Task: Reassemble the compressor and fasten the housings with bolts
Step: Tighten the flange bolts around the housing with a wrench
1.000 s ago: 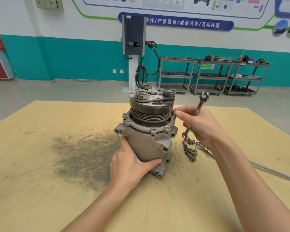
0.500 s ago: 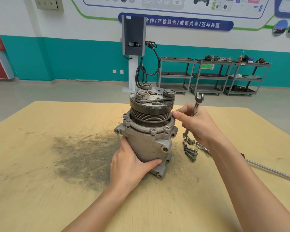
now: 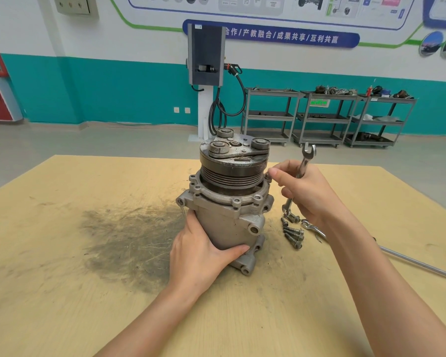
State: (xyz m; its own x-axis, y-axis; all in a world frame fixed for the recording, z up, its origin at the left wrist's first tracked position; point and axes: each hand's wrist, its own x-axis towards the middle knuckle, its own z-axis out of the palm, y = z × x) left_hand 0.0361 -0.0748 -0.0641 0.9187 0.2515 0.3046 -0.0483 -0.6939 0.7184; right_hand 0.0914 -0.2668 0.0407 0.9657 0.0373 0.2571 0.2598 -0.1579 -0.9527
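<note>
A grey metal compressor (image 3: 229,217) stands upright in the middle of the wooden table (image 3: 62,253), pulley and clutch plate on top. My left hand (image 3: 198,253) grips its lower housing from the left. My right hand (image 3: 304,191) is at the right edge of the flange; thumb and forefinger pinch a bolt head (image 3: 267,176) there, while the other fingers hold a combination wrench (image 3: 300,173) nearly upright. Several loose flange bolts (image 3: 292,233) lie on the table right of the compressor.
A second wrench and a long metal bar (image 3: 386,251) lie on the table to the right, partly under my right forearm. A dark grime patch (image 3: 129,235) marks the tabletop left of the compressor. Tool carts (image 3: 325,117) and a charging post (image 3: 206,81) stand far behind.
My right hand has turned at the flange bolt, and the wrench in it has swung from leaning right to nearly upright. The left hand and compressor have stayed put.
</note>
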